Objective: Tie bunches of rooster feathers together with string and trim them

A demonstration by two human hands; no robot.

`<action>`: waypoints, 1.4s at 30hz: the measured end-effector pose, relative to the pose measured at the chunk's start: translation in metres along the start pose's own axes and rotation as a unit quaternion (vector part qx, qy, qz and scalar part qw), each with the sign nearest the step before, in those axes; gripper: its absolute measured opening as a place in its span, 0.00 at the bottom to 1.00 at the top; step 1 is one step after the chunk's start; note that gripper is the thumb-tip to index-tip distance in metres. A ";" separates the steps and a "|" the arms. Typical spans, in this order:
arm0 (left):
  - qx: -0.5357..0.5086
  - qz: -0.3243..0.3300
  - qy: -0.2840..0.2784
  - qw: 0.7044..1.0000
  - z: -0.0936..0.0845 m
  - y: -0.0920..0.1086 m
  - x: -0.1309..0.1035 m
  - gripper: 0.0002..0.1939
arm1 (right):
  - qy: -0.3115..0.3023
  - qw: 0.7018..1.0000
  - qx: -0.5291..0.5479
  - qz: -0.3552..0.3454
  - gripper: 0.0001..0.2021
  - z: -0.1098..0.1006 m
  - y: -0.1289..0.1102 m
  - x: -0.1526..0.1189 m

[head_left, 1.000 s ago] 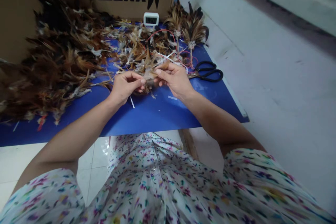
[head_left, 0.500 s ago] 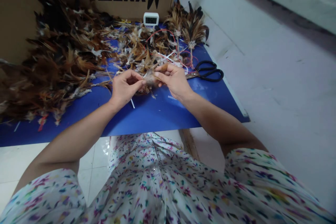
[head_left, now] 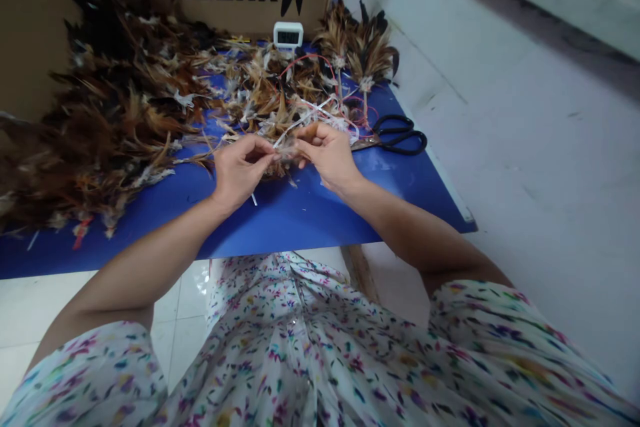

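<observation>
A downy tuft [head_left: 286, 149] is held over the desk [head_left: 300, 227].
It is pinched between thumb and fingers of the left hand [head_left: 237, 170] on one side and of the right hand [head_left: 333, 157] on the other. Feathers [head_left: 125, 107] are heaped behind and leftward; scissors [head_left: 403, 140] are laid near the right hand, and a clock [head_left: 289, 35] is stood before a box [head_left: 240, 17].

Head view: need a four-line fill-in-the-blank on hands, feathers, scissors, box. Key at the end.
1. Of the left hand and the right hand, the ____ one is nearer the scissors.
2. The scissors have ____ handles.
3. Brown feathers lie heaped on a ____ tabletop.
4. The lettering on the cardboard box appears upside ____.

Missing words: right; black; blue; down.
</observation>
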State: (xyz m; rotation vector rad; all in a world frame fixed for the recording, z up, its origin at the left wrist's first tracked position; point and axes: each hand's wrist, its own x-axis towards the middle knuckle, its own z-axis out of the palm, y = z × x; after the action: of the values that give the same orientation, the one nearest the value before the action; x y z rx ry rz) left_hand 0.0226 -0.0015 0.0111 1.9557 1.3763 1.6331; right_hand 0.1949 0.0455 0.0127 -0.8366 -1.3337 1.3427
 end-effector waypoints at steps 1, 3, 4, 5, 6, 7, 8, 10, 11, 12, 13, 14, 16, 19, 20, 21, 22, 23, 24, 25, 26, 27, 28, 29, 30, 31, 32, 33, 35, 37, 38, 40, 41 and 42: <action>-0.001 0.000 -0.001 1.000 0.000 0.001 0.000 0.05 | 0.004 1.000 0.000 -0.001 0.17 0.001 0.000 0.000; -0.003 -0.003 -0.002 1.000 0.001 0.001 -0.001 0.04 | 0.010 1.000 0.001 -0.003 0.17 0.002 0.001 0.000; -0.005 -0.005 -0.003 1.000 0.001 0.002 -0.001 0.04 | 0.011 1.000 0.001 -0.004 0.17 0.002 0.001 -0.001; -0.008 -0.007 -0.003 1.000 0.002 0.002 -0.002 0.04 | 0.011 1.000 -0.001 -0.003 0.17 0.003 0.001 -0.001; -0.012 -0.009 -0.003 1.000 0.002 0.001 -0.002 0.04 | 0.011 1.000 -0.003 0.000 0.17 0.003 0.001 -0.001; -0.018 -0.009 -0.002 1.000 0.003 0.001 -0.002 0.04 | 0.009 1.000 -0.005 0.003 0.17 0.003 0.001 -0.001; -0.023 -0.010 -0.001 1.000 0.003 0.001 -0.002 0.04 | 0.006 1.000 -0.006 0.007 0.17 0.003 0.002 -0.001; -0.031 -0.011 0.003 0.999 0.003 0.000 -0.002 0.03 | -0.001 1.000 -0.004 0.013 0.18 0.004 0.002 -0.001; -0.032 -0.014 0.003 0.999 0.003 0.000 -0.002 0.03 | -0.003 1.000 -0.001 0.013 0.18 0.004 0.002 -0.001; -0.031 -0.018 0.003 0.999 0.003 0.000 -0.002 0.03 | -0.004 1.000 0.002 0.012 0.18 0.004 0.002 -0.002; -0.029 -0.021 0.002 0.999 0.003 0.000 -0.002 0.03 | -0.003 1.000 0.004 0.011 0.19 0.004 0.002 -0.002; -0.026 -0.025 0.002 0.999 0.002 0.001 -0.002 0.03 | -0.001 1.000 0.005 0.011 0.19 0.004 0.002 -0.002; -0.021 -0.029 0.003 0.999 0.002 0.002 -0.002 0.03 | 0.001 1.000 0.001 0.013 0.20 0.004 0.001 -0.002; -0.010 -0.036 0.009 0.999 0.002 0.003 -0.002 0.03 | -0.001 1.000 -0.007 0.021 0.20 0.004 -0.001 -0.002; -0.007 -0.038 0.010 0.999 0.002 0.003 -0.002 0.03 | -0.003 1.000 -0.010 0.022 0.20 0.004 -0.001 -0.003; -0.006 -0.040 0.011 0.999 0.002 0.002 -0.002 0.04 | -0.004 1.000 -0.012 0.023 0.20 0.004 -0.002 -0.003; -0.007 -0.042 0.012 0.999 0.002 0.001 -0.002 0.04 | -0.005 1.000 -0.013 0.022 0.20 0.004 -0.002 -0.003; -0.009 -0.044 0.012 0.999 0.002 0.000 -0.002 0.05 | -0.006 1.000 -0.014 0.022 0.21 0.004 -0.002 -0.003; -0.012 -0.045 0.012 0.999 0.002 -0.002 -0.002 0.05 | -0.007 1.000 -0.014 0.023 0.21 0.004 -0.002 -0.003; -0.014 -0.047 0.011 0.999 0.001 -0.003 -0.002 0.06 | -0.008 1.000 -0.013 0.023 0.22 0.004 -0.002 -0.003; -0.014 -0.047 0.010 0.999 0.001 -0.004 -0.002 0.06 | -0.010 1.000 -0.012 0.024 0.22 0.003 -0.001 -0.003; -0.013 -0.047 0.008 0.999 0.001 -0.004 -0.002 0.06 | -0.011 1.000 -0.011 0.025 0.23 0.003 -0.001 -0.003; -0.013 -0.046 0.006 0.999 0.001 -0.004 -0.003 0.06 | -0.012 1.000 -0.010 0.024 0.23 0.003 0.000 -0.002; -0.011 -0.044 0.003 0.999 0.002 -0.004 -0.003 0.05 | -0.012 1.000 -0.009 0.023 0.23 0.003 0.000 -0.002; -0.010 -0.040 0.001 0.999 0.002 -0.003 -0.003 0.05 | -0.012 1.000 -0.006 0.021 0.23 0.003 0.001 -0.002; -0.011 -0.035 -0.001 0.999 0.003 -0.003 -0.003 0.04 | -0.010 1.000 -0.005 0.018 0.23 0.003 0.001 -0.002; -0.012 -0.030 -0.001 0.999 0.003 -0.002 -0.003 0.03 | -0.008 1.000 -0.004 0.016 0.23 0.003 0.001 -0.002; -0.013 -0.025 -0.001 1.000 0.003 -0.002 -0.004 0.03 | -0.007 1.000 -0.004 0.016 0.23 0.003 0.002 -0.003; -0.009 -0.020 -0.002 1.000 0.004 -0.002 -0.004 0.02 | -0.008 1.000 -0.006 0.018 0.22 0.004 0.001 -0.003; 0.001 -0.021 -0.003 1.000 0.004 -0.003 -0.005 0.02 | -0.013 1.000 -0.005 0.022 0.22 0.004 0.001 -0.003; 0.006 -0.022 -0.005 1.000 0.004 -0.004 -0.005 0.01 | -0.014 1.000 -0.002 0.024 0.22 0.005 0.001 -0.003; 0.014 -0.021 -0.006 1.000 0.005 -0.005 -0.005 0.01 | -0.013 1.000 0.005 0.027 0.23 0.006 0.001 -0.003; 0.017 -0.021 -0.006 1.000 0.005 -0.005 -0.005 0.01 | -0.011 0.999 0.008 0.029 0.23 0.006 0.001 -0.003; 0.021 -0.020 -0.005 1.000 0.005 -0.006 -0.005 0.01 | -0.010 0.999 0.010 0.032 0.23 0.006 0.001 -0.003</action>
State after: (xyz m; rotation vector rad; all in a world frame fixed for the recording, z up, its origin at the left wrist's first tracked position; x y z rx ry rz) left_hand 0.0241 -0.0006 0.0024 1.9433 1.4474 1.5865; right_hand 0.1893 0.0409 0.0122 -0.8604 -1.3176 1.4145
